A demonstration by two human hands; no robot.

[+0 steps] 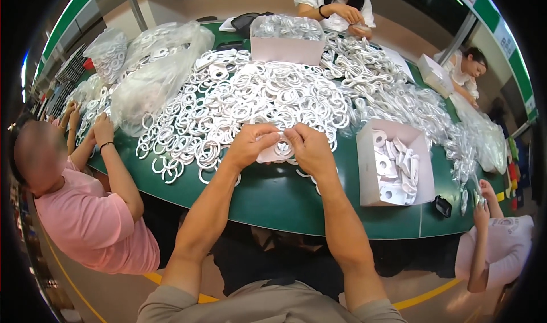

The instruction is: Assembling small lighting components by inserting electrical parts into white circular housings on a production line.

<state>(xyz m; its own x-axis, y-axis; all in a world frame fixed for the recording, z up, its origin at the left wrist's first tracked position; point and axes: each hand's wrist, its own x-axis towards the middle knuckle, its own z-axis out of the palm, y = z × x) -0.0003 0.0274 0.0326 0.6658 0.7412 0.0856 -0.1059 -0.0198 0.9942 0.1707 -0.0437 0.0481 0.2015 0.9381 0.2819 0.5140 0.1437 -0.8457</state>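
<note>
Both hands up at the near edge of the green table [273,200], meeting over one small white piece [277,151]. Left hand [249,145] pinching its left side, right hand [307,147] pinching its right side, fingers closed down on it from above; the piece sits between the thumbs and forefingers, just clear of the tabletop, right in front of the big heap of white rings [250,103].

Judging from the pinch, a ring being worked loose from its flat white backing — best done with thumbs close together, pressure right at the seam, not out at the edges where the thin material would bend or tear. Keep the piece low over the table so nothing dropped rolls off the near edge. Keep wrists off the heap; loose rings lie touching the hands' far side and shift easily.

Pink cardboard box [393,197] to the right, near the right forearm, already holding flat white pieces — close enough for a short reach. Exact shape of the held piece hard to tell; fingers cover most of it.

A person in a pink shirt [94,220] works at the left, well apart.
</note>
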